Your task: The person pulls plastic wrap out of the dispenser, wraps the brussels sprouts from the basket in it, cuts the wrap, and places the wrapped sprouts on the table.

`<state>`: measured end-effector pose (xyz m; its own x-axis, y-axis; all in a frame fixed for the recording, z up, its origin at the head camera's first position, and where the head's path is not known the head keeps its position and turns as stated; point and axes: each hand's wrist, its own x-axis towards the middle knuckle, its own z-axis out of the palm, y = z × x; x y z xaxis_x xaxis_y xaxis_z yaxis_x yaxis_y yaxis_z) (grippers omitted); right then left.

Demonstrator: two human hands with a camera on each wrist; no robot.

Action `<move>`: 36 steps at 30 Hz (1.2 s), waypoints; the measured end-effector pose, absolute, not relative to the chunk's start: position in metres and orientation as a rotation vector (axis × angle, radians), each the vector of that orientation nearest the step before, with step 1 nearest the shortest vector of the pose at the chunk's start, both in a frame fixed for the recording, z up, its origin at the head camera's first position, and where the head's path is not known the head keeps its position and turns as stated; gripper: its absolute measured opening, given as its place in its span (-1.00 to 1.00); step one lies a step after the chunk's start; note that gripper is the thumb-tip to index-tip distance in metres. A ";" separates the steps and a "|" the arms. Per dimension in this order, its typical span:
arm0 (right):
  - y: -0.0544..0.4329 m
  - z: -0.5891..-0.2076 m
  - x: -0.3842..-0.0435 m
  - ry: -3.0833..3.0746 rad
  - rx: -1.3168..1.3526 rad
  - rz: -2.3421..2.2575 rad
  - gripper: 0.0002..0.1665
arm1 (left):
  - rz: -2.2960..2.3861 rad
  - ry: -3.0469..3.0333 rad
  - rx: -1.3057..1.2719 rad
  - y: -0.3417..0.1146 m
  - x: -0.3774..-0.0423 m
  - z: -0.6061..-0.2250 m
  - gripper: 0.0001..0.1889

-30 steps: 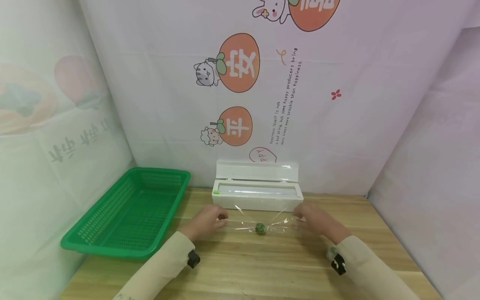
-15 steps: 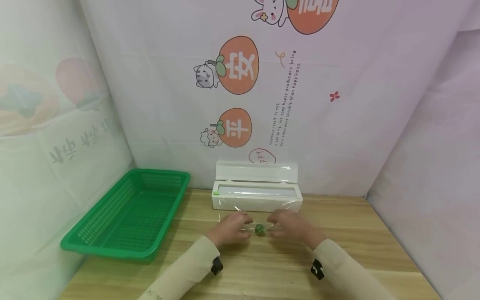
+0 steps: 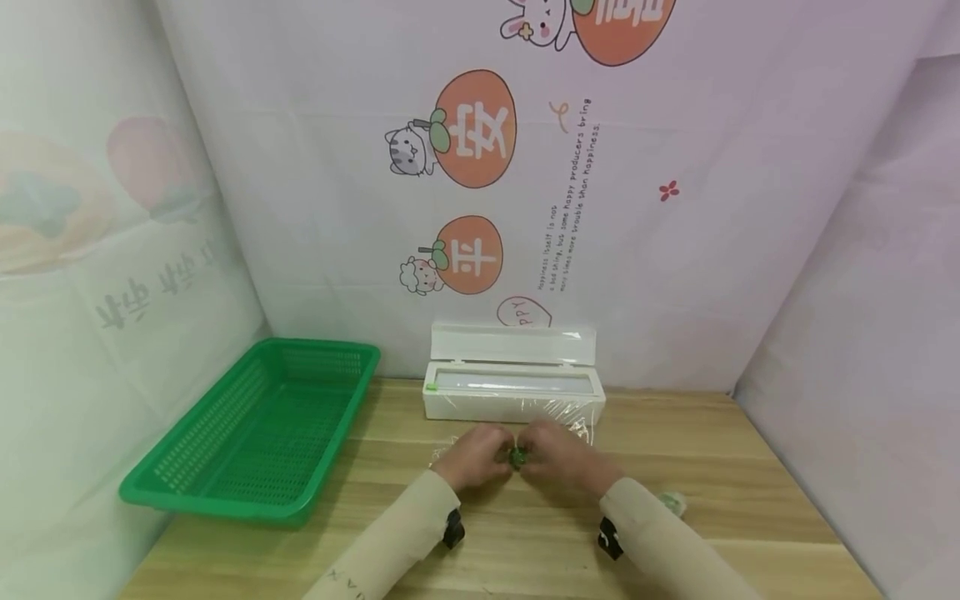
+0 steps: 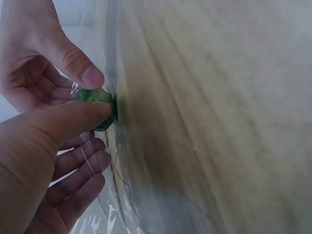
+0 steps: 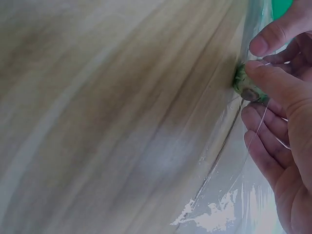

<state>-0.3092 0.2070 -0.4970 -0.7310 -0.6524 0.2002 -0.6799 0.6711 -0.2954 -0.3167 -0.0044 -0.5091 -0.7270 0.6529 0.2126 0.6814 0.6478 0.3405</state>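
Observation:
Between my two hands, above the table, sits a small round green vegetable (image 3: 517, 457) with cling film around it. The right wrist view shows a brownish cut stem end on the vegetable (image 5: 249, 92). My left hand (image 3: 477, 456) pinches it from the left, thumb on top and fingers below. From the right, my right hand (image 3: 561, 457) pinches it too, its thumb beside the other in the left wrist view. Loose cling film (image 4: 114, 207) hangs past the fingers, and some lies crumpled before the white cling film dispenser (image 3: 480, 407), whose lid stands up.
A green plastic basket (image 3: 217, 507) stands on the left of the wooden table (image 3: 525, 550). Close to my right forearm lies a small wrapped pale-green thing (image 3: 672, 502). Printed white cloth (image 3: 637, 317) walls the back and both sides.
Both hands have come inward from the stretched film's two sides to the green vegetable. The film is now gathered around it. The wrapped thing by the right sleeve shows again.

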 end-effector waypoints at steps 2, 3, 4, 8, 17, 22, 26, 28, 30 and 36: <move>0.205 -0.495 -0.312 -2.775 1.151 0.554 -0.85 | -0.631 -2.779 -1.133 -0.005 -0.319 -0.508 -0.80; 0.204 -0.494 -0.313 -2.772 1.166 0.562 -0.86 | -0.639 -2.779 -1.134 -0.005 -0.320 -0.508 -0.81; 0.203 -0.493 -0.315 -2.776 1.177 0.580 -0.87 | -0.637 -2.776 -1.135 -0.006 -0.320 -0.507 -0.80; 0.203 -0.489 -0.320 -2.830 1.216 0.684 -0.88 | -0.606 -2.772 -1.116 -0.008 -0.320 -0.502 -0.74; 0.215 -0.488 -0.332 -2.925 1.173 0.837 -0.73 | -0.539 -2.714 -1.161 0.008 -0.322 -0.499 -0.56; 0.217 -0.489 -0.332 -2.881 1.202 0.793 -0.74 | -0.525 -2.673 -1.199 0.012 -0.331 -0.508 -0.70; 0.219 -0.486 -0.331 -2.860 1.125 0.706 -0.73 | -0.547 -2.689 -1.223 0.012 -0.337 -0.509 -0.85; 0.220 -0.482 -0.331 -2.843 1.093 0.680 -0.77 | -0.553 -2.719 -1.223 0.011 -0.340 -0.507 -0.90; 0.220 -0.478 -0.332 -2.808 1.090 0.665 -0.77 | -0.549 -2.745 -1.216 0.010 -0.343 -0.504 -0.93; 0.218 -0.485 -0.331 -2.761 1.166 0.663 -0.64 | -0.540 -2.754 -1.205 0.011 -0.344 -0.500 -0.87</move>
<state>-0.3310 0.2178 -0.4846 -0.7092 -0.6670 0.2285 -0.6980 0.6185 -0.3609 -0.3438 0.0107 -0.4996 -0.6853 0.6948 0.2180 0.7257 0.6267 0.2840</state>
